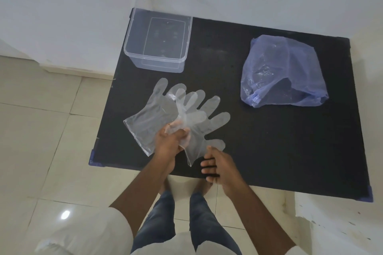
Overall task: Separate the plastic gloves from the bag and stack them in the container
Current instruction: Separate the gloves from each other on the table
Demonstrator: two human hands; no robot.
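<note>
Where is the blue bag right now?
In the head view, the blue bag lies on the right part of the black table, right of the clear container and apart from the plastic gloves.

Black table point(259, 141), blue corner caps, fills centre and right of frame, over a tiled floor point(41, 130). Clear container point(132, 33), open top, at upper-left corner. Blue bag point(284, 70), crumpled, at upper right. Clear gloves point(149, 118), overlapping, at centre left, cuffs near table's edge.
</note>
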